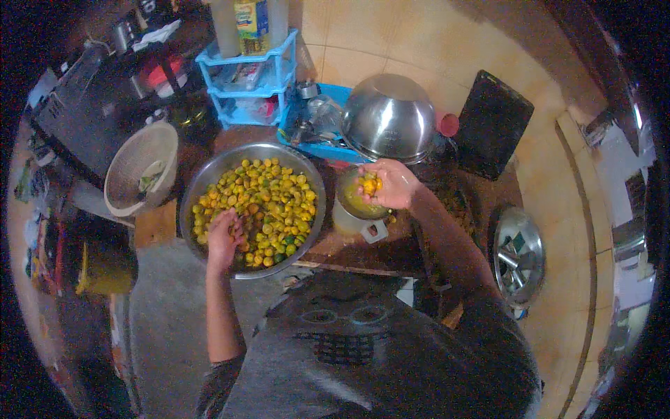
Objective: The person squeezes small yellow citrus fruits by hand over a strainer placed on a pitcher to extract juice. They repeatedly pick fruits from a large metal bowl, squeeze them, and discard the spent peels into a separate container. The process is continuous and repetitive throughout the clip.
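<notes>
A wide metal basin (319, 209) holds a heap of small yellow-green citrus fruits (272, 204), many of which look cut. My left hand (225, 235) rests at the left part of the heap with its fingers among the fruits; whether it grips one is unclear. My right hand (392, 184) is closed around orange-yellow citrus pieces (370, 184), just above a metal strainer or bowl. Cloudy yellow liquid (361, 201) shows in this round vessel, which sits over a pale container with a handle (373, 231).
Behind stand an upturned steel bowl (390, 118), a blue tray (335, 94) with utensils and a blue tiered rack (246, 91) with bottles. A beige basket (141, 167) is at left. A dark board (494, 125) leans against the wall; a steel lid-like dish (518, 256) lies right.
</notes>
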